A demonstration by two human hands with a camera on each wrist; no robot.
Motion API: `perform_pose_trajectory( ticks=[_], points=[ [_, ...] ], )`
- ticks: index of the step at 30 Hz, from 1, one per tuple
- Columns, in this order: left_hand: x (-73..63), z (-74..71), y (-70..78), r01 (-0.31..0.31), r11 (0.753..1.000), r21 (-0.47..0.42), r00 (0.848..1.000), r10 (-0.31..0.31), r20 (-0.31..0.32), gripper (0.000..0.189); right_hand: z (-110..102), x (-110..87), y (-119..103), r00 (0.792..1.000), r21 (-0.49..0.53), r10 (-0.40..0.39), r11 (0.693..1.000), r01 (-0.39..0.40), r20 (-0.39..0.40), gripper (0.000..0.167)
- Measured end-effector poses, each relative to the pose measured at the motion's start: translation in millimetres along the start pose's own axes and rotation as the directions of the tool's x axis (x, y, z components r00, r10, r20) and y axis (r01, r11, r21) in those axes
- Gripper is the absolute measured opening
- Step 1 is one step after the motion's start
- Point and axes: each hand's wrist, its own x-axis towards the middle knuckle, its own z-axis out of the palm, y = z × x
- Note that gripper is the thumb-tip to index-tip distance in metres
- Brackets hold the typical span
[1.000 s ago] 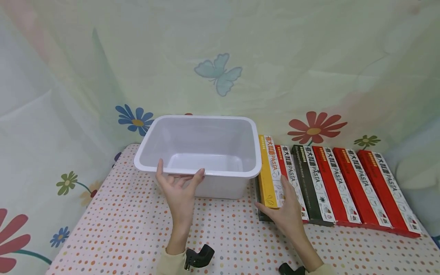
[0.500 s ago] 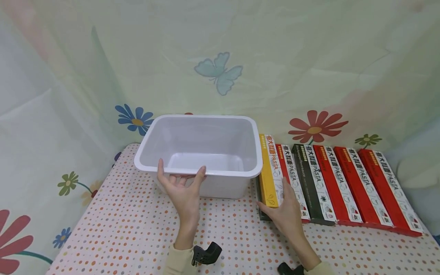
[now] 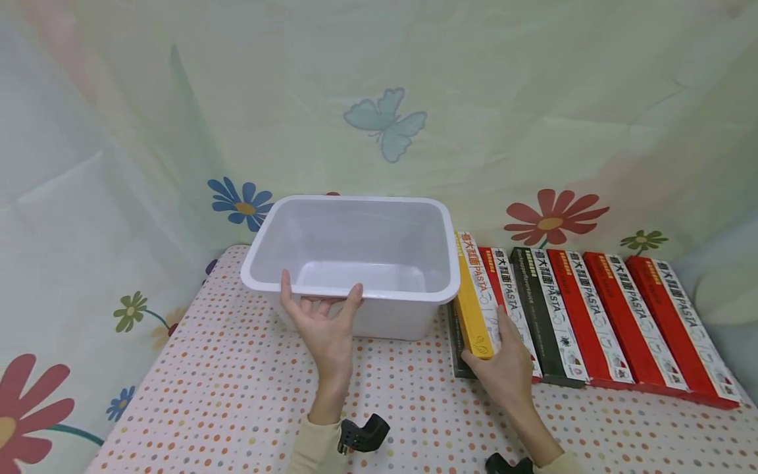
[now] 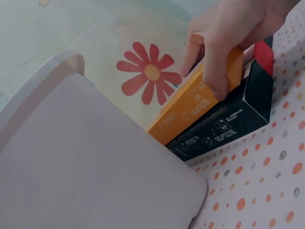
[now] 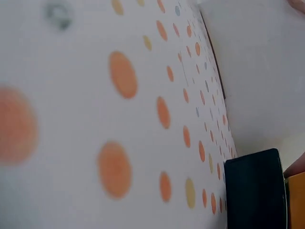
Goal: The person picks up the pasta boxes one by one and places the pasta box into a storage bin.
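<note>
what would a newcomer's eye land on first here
Probably the white tub in the middle, with the left hand at its front. Then the yellow pasta box in the right hand beside it, and the row of red and black boxes stretching to the right.

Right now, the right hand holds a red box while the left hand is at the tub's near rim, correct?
Not quite: the head view shows the right hand holding a yellow box, not a red one. The left hand is indeed at the near rim of the white tub.
</note>
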Motion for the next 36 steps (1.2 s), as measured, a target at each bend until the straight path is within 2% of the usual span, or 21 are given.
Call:
perform_pose_trajectory(
  ticks=[8,16,21,24,26,28,32,36],
  points=[
    [-0.5,-0.3,0.4,-0.021,1.000,-0.001,1.000,0.021,0.019,0.117,-27.3,-8.7,0.4,1.000,-0.015,0.025,1.000,-0.025,-0.007,0.102],
    [0.4,-1.7,0.1,-0.022,1.000,-0.021,1.000,0.023,0.017,0.117,-59.4,-24.3,-4.6,0.986,0.003,0.154,0.988,-0.154,0.068,0.106],
    [0.2,0.1,-1.2,-0.025,0.999,-0.023,0.999,0.025,0.027,0.117,-84.8,-29.0,-12.3,0.980,-0.004,0.182,0.983,-0.182,0.079,0.105],
    [0.9,1.9,-1.5,-0.019,1.000,-0.023,1.000,0.020,0.024,0.118,-101.6,-25.5,-18.0,0.993,-0.009,0.106,0.994,-0.105,0.046,0.105],
    [0.8,3.0,-1.6,-0.009,1.000,-0.025,1.000,0.010,0.017,0.118,-112.6,-21.3,-21.6,1.000,-0.007,0.008,1.000,-0.008,0.016,0.105],
    [0.7,3.5,-1.7,0.000,1.000,-0.026,1.000,0.000,0.012,0.118,-122.6,-14.0,-26.1,0.993,-0.011,-0.119,0.993,0.119,0.001,0.106],
    [0.4,3.2,-1.7,0.005,1.000,-0.016,1.000,-0.005,0.002,0.118,-138.6,10.4,-42.3,0.945,0.017,-0.321,0.947,0.321,0.059,0.110],
    [-0.4,3.1,-2.3,0.003,1.000,-0.013,1.000,-0.003,-0.002,0.118,-149.6,45.2,-66.3,0.887,0.074,-0.417,0.909,0.411,0.196,0.109]
  ],
)
